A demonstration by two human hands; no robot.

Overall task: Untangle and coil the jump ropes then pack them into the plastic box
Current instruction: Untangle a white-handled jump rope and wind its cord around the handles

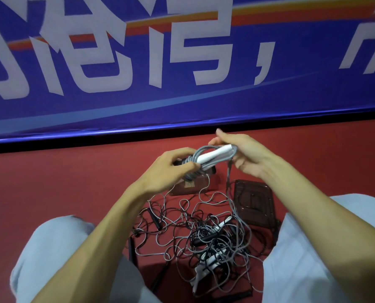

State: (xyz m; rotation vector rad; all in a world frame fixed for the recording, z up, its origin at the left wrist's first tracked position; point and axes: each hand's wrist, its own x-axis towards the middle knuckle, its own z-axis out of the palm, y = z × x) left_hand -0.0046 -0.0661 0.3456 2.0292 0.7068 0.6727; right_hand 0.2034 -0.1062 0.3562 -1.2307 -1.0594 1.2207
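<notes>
Red floor (73,182) runs up to a blue banner (182,101). My left hand (173,165) grips the coiled jump rope (212,156), grey cord wound round its white handle, and my right hand (243,154) holds its other end. The tangled ropes (204,232) lie between my knees, with the plastic box (195,186) just beyond them and a dark lid (256,202) beside it.

Matt red carpet floor (73,182), glossy banner (182,101), clear plastic box (191,186)
</notes>
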